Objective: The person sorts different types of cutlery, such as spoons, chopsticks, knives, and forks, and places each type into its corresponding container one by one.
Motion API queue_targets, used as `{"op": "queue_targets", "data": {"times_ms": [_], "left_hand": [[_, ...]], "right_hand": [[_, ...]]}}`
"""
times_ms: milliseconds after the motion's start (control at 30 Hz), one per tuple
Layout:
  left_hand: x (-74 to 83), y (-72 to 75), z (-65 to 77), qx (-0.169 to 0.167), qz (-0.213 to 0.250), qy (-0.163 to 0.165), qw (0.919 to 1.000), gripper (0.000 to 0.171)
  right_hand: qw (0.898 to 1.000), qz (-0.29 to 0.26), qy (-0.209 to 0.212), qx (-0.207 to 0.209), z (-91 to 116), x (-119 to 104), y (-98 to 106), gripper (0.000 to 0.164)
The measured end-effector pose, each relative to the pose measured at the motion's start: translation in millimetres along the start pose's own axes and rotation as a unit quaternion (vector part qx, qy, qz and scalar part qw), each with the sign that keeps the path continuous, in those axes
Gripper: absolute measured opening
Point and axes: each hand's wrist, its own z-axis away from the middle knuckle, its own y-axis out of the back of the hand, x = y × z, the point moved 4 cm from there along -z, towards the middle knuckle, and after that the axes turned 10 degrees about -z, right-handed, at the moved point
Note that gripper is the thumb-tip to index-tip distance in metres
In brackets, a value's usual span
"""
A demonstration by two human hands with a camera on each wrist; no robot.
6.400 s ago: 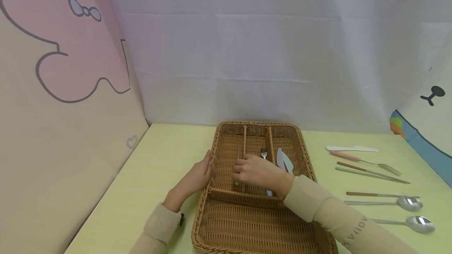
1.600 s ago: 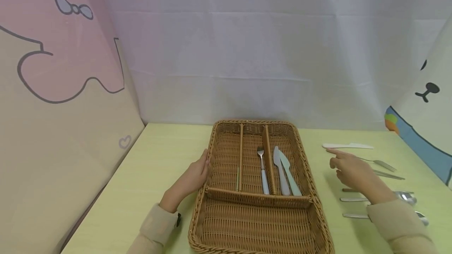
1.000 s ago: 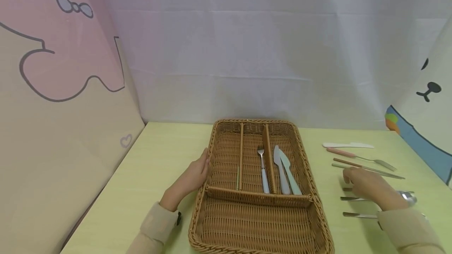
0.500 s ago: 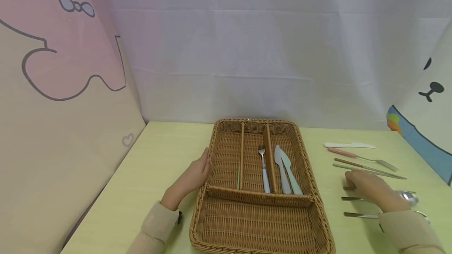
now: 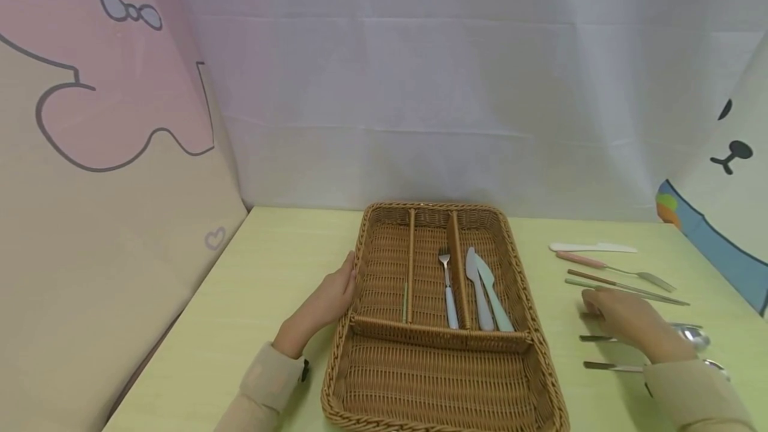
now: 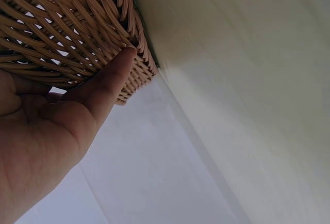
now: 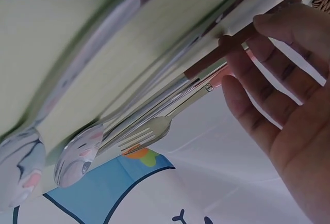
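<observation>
At the right of the head view my right hand (image 5: 630, 322) pinches the brown handle of a chopstick (image 7: 216, 56) between thumb and fingers; the chopstick's metal part (image 5: 687, 325) shows past the hand. My left hand (image 5: 324, 299) rests its straight fingers against the left side of a wicker cutlery basket (image 5: 342, 372); the left wrist view shows a finger (image 6: 111, 82) along the basket wall. In the basket lie a green chopstick (image 5: 405, 302) by the left divider, a fork (image 5: 450, 295) in the middle compartment, and a grey knife (image 5: 479, 292) and a mint knife (image 5: 495, 295) on the right.
Right of the basket, on the pale green table (image 5: 282, 252), lie a white knife (image 5: 591, 247), a pink-handled fork (image 5: 585, 260), a brown-handled chopstick (image 5: 600, 279), a green chopstick (image 5: 591, 285) and two spoons (image 5: 693, 337), partly hidden by my arm. Cloth walls (image 5: 384, 85) surround the table.
My right hand has gone from the basket to the table at the right, past the pink-handled fork, down to the brown-handled chopstick, which has shifted slightly left. My left hand stays at the basket.
</observation>
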Motion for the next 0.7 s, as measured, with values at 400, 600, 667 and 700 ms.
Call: {"op": "queue_targets", "data": {"times_ms": [400, 600, 667, 700], "left_hand": [[-0.7, -0.3, -0.5, -0.005, -0.004, 0.002, 1.0, 0.05], [-0.8, -0.3, -0.7, -0.003, -0.004, 0.002, 1.0, 0.05], [-1.1, -0.7, -0.8, -0.004, -0.002, 0.003, 1.0, 0.049], [-1.1, -0.8, -0.8, -0.004, 0.0, 0.003, 1.0, 0.049]], "right_hand": [[0.999, -0.013, -0.003, 0.044, -1, -5, 3, 0.036], [0.999, -0.013, -0.003, 0.038, -3, -11, 7, 0.033], [0.999, -0.014, -0.002, 0.036, -4, -13, 8, 0.034], [0.999, -0.013, -0.001, 0.039, -5, -14, 9, 0.034]]}}
